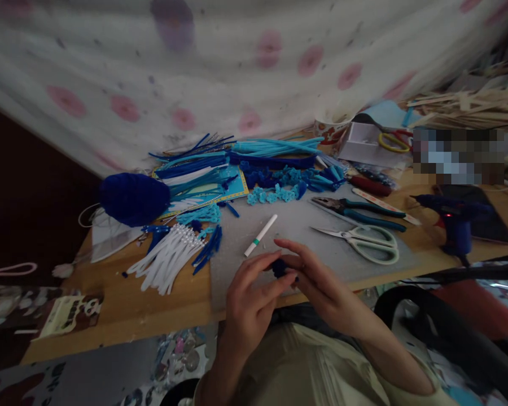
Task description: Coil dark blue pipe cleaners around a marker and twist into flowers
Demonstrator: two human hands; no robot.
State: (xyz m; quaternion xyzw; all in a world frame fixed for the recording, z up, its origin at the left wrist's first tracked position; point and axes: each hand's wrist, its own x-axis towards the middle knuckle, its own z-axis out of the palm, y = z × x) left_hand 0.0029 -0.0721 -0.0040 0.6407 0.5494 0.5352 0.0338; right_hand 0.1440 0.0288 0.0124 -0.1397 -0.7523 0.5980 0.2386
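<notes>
Both hands meet above the front of the grey mat (237,225), around a small dark blue fuzzy piece (279,269) that looks like bent pipe cleaner. My left hand (252,296) pinches it between thumb and fingers. From the other side, my right hand (322,285) has its fingers closed in on the same piece, which they partly cover. Just beyond lies a white marker (260,235) with a green band. To the right are scissors (372,242) with pale green handles and pliers (359,211) with teal grips.
White pipe cleaners with beaded ends (169,259) lie left, near a big dark blue fuzzy ball (134,198). Light blue flower pieces (277,193) and blue pipe cleaner bundles (275,148) line the back. A glue gun (455,220) with a red light stands right, beside a phone (486,214).
</notes>
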